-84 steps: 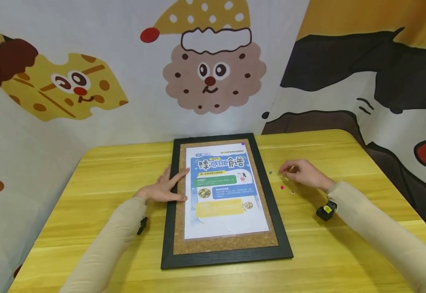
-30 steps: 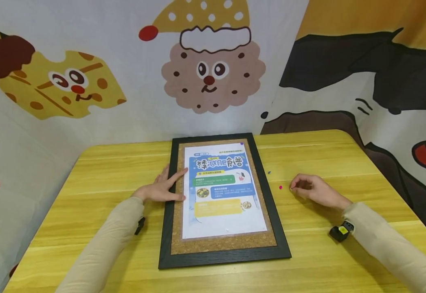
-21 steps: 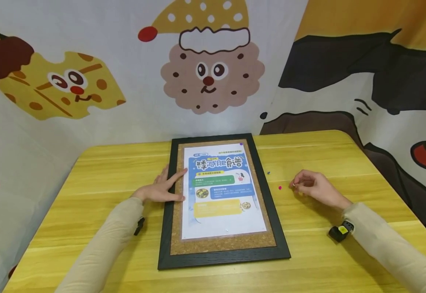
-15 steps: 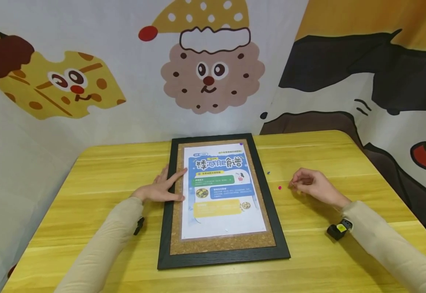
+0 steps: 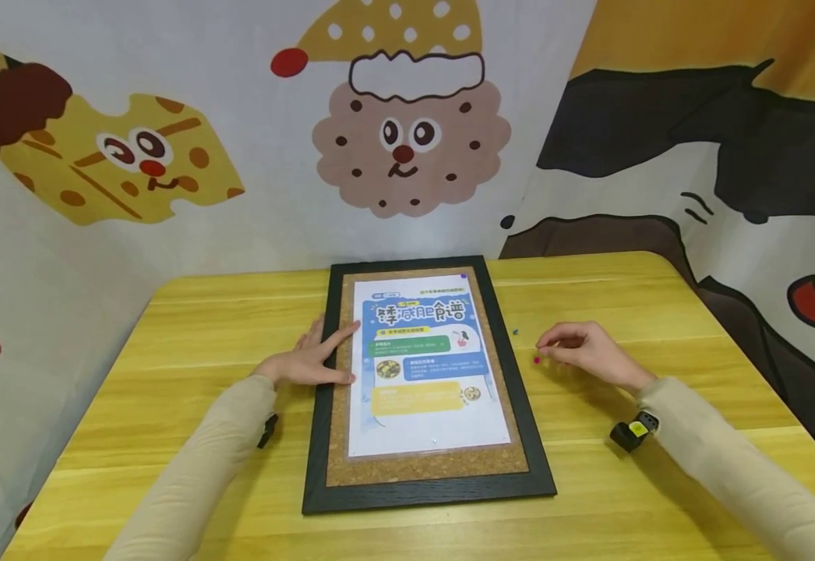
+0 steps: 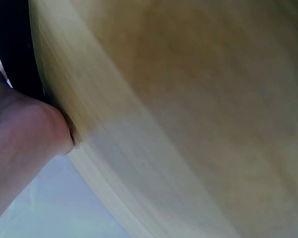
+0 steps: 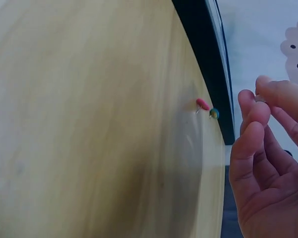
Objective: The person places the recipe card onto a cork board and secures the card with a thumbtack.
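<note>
One black picture frame (image 5: pixel 435 494) lies on the yellow wood table (image 5: pixel 169 351), bordering a cork board (image 5: pixel 442 465) that bears a single poster (image 5: pixel 428 425) with blue, green and yellow printed panels. One purple pushpin (image 5: pixel 463 276) sits at the poster's far right corner. Two more pushpins lie loose on the wood just right of the frame: a pink pushpin (image 5: pixel 537 360), and a blue pushpin (image 5: pixel 516 333) slightly farther back and to the left. The left hand (image 5: pixel 307 365) lies across the frame's left rail with fingers spread, tips touching the poster's left margin. The right hand (image 5: pixel 585 354) hovers near the pink pushpin, thumb and forefinger nearly closed, pinching a small pale object (image 7: pixel 260 98) mostly hidden by the fingertips. The frame's far rail is close to the table's far edge, beside a cloth backdrop (image 5: pixel 253 241) printed with cartoons, while its near rail is well back from the viewer's side. Broad stretches of tabletop run from both side rails to the left and right table edges.
</note>
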The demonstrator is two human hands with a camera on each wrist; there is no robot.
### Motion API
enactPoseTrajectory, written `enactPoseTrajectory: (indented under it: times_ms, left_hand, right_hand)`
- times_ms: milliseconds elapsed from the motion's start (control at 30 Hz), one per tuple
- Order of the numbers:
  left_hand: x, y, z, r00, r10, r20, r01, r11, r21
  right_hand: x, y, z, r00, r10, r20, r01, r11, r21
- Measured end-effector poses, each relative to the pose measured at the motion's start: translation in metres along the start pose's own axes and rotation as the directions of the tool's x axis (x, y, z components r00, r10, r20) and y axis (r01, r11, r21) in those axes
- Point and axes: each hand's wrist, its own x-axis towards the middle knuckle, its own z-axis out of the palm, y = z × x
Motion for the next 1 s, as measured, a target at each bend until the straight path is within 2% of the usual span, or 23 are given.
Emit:
enactPoseTrajectory:
  times_ms: [1000]
  left_hand:
    - [0.0,0.0,0.0,1.0,-0.011,0.005,0.011,1.0,0.004]
  right_hand:
    - [0.049,-0.042,0.039,1.0,0.0,-0.022,-0.002,0.996,-0.092]
